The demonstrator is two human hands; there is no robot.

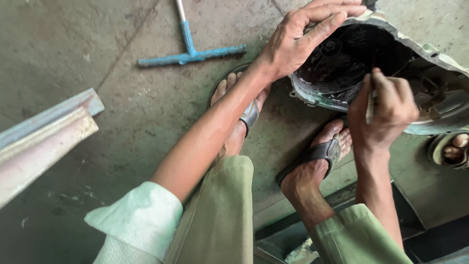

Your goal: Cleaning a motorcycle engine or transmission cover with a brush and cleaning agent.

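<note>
Left hand (298,41) gripped greasy metal housing (391,54) rim. Right hand (388,105) pinched thin tool (370,100) inside. Risk: oily rim slipping, housing dropping onto sandalled foot (317,159).

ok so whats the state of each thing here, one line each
left hand: gripping the rim of the housing
right hand: shut on a thin tool
thin tool: upright, tip inside the housing
metal housing: tilted, open side up, dark and greasy inside
blue T-handle tool: lying flat on the floor, untouched
</note>
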